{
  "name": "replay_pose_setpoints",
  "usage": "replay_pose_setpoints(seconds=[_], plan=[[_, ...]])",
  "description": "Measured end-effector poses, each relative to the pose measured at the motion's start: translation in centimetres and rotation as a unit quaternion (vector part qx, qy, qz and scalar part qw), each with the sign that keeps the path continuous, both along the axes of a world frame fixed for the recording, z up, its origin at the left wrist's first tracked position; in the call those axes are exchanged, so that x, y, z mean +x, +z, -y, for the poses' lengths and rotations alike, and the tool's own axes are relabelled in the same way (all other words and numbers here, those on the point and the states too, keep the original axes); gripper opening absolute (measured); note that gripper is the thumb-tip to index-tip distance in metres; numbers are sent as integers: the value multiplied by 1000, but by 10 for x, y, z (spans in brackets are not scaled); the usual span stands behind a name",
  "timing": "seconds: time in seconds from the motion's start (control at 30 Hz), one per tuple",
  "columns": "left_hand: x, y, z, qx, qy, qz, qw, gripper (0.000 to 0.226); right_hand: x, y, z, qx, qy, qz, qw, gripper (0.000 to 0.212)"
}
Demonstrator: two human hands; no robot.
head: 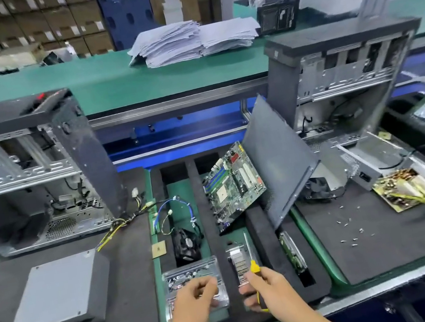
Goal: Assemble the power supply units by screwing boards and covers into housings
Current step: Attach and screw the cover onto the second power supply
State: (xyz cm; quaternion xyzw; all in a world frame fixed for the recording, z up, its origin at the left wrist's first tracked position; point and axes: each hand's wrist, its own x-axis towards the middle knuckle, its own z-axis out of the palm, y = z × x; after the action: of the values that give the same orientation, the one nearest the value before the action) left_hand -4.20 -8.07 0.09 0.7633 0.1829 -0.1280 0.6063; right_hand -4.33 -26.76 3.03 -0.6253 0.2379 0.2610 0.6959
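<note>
Closed power supply unit left: done. Bare PSU board right, loose screws nearby: pending. Right hand clamped on screwdriver; left hand curled over screw box, pinch unclear.

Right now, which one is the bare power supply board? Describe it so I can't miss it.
Start at the open computer case on the right. On the black foam mat in front of it lies the power supply board, yellowish, with yellow wires trailing off. Unlike the green motherboard at centre, it lies flat beside scattered loose screws.
</note>
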Motion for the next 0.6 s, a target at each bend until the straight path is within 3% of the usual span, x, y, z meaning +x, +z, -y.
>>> replay_pose_setpoints(seconds=[0.6], plan=[[5,6,3,-17,3,7,1000,13,-3,-7,3,-31,4,24,999,21]])
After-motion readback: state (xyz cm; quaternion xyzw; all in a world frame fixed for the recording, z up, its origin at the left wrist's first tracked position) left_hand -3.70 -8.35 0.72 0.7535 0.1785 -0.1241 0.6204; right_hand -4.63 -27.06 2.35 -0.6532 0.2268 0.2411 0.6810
